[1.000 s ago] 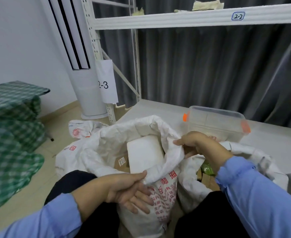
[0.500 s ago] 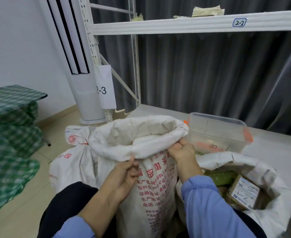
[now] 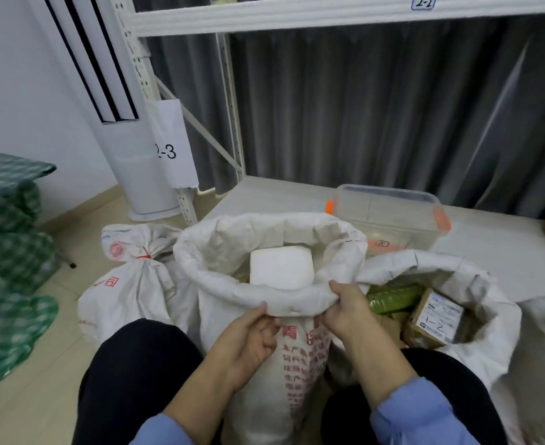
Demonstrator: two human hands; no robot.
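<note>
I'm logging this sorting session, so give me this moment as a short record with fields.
held thing: white sack, open, rim rolled outward
left hand: grips the near rim
right hand: grips the near rim beside it
inside: white foam block
to the right: second sack, open, holding green packet and cardboard box marked 1-2
to the left: tied sack
behind: clear plastic box with orange clips

We have a single wide-angle view, worn on the person's head and looking forward and down. It sits close above the white woven sack with red print [image 3: 300, 364], with the left hand [image 3: 248, 335] and right hand [image 3: 348, 311] mid-frame. It faces the white metal shelf rack [image 3: 297, 14] and grey pleated curtain [image 3: 361, 107] beyond.
</note>
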